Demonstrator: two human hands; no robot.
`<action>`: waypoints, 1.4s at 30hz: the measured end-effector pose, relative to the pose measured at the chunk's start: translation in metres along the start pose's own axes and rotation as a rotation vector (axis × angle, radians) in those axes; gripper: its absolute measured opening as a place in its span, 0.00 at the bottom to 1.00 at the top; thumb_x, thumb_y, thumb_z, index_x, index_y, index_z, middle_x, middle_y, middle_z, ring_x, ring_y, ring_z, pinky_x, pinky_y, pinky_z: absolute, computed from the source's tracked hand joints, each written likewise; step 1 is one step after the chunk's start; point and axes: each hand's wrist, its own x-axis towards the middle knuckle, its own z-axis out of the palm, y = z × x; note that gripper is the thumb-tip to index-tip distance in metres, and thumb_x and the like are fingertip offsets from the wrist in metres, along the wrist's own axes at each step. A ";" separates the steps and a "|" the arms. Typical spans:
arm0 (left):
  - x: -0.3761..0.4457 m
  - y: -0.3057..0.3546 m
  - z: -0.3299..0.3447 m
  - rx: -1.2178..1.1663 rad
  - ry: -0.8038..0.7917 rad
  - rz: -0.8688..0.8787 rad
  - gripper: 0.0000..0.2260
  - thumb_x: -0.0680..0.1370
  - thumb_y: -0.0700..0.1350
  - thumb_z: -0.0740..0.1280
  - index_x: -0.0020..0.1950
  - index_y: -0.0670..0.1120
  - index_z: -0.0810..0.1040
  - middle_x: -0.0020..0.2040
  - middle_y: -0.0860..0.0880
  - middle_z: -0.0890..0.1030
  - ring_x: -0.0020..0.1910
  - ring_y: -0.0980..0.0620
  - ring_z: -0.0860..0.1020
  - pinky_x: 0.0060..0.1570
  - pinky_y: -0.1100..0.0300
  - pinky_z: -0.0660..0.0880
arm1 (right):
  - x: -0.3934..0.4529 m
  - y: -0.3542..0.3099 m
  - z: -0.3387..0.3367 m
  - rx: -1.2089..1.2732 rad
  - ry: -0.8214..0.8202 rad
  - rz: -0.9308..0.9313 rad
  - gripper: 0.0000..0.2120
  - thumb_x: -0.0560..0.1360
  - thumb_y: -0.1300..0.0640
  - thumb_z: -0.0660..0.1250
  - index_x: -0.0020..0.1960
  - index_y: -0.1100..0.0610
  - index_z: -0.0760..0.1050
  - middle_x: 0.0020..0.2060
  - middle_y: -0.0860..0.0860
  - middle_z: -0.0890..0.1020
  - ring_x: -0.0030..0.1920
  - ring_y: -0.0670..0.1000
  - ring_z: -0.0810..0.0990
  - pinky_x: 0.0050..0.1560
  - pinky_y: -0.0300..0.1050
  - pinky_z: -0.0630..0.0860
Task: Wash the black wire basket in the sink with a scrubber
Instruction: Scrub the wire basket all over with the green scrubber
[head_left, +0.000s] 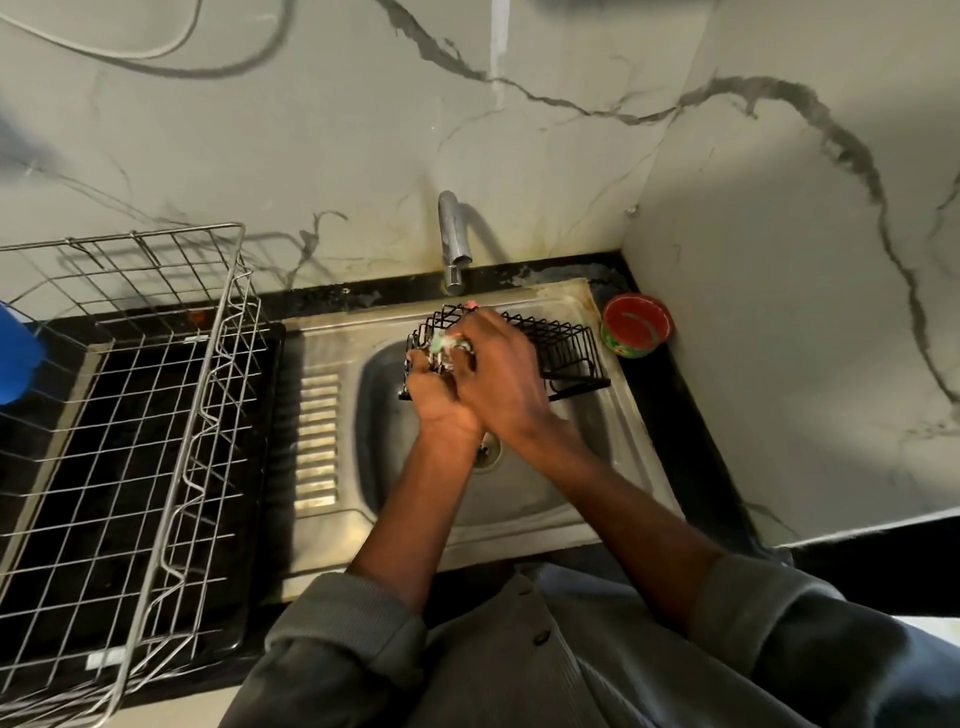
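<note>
Both hands are over the sink (524, 512), pressed together at the left end of the black wire basket (563, 345). The basket sits across the far edge of the basin, just under the tap (453, 244), stretching away to the right of the hands. The left hand (441, 405) is curled around the basket's left end, fingers hooked through the wires, holding it. The right hand (501, 374) lies partly over the left, its fingers bent around a green and white scrubber (445, 344) and pressing it against the wires at the top of that same end. Only a bit of the scrubber shows between the fingers, and it looks blurred.

The drain (488, 452) shows just below the wrists. Both forearms reach in from rolled grey sleeves (343, 618).

To the right of the hands, past the far end of the basket, a small red tub (636, 325) with a green band stands on the dark counter in the corner. To the left, beyond the ribbed draining board, a large silver wire rack (156, 415) sits over a dark tray, well apart from the hands. A blue thing (15, 358) peeks in at the far left edge; I cannot tell what it is. Behind the tap the wall is pale marble with grey veins.
</note>
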 end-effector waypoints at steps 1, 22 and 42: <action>0.003 0.001 0.001 -0.006 -0.001 0.008 0.22 0.87 0.50 0.50 0.52 0.42 0.81 0.43 0.43 0.85 0.41 0.47 0.85 0.43 0.56 0.83 | -0.004 0.012 -0.005 -0.022 0.008 0.042 0.06 0.77 0.64 0.68 0.54 0.59 0.79 0.52 0.53 0.81 0.49 0.50 0.80 0.52 0.47 0.80; 0.016 0.006 0.000 -0.178 -0.004 -0.005 0.22 0.85 0.49 0.51 0.52 0.42 0.83 0.46 0.40 0.87 0.49 0.39 0.86 0.57 0.42 0.81 | -0.017 0.047 0.001 0.111 0.022 0.257 0.07 0.76 0.65 0.70 0.52 0.58 0.82 0.49 0.52 0.83 0.49 0.50 0.81 0.50 0.42 0.77; 0.020 -0.007 0.015 -0.256 -0.062 -0.140 0.19 0.84 0.49 0.55 0.58 0.38 0.80 0.47 0.36 0.85 0.51 0.38 0.82 0.44 0.47 0.84 | 0.022 0.055 0.000 -0.020 0.089 0.118 0.10 0.72 0.68 0.72 0.51 0.59 0.80 0.50 0.53 0.81 0.49 0.49 0.78 0.49 0.42 0.77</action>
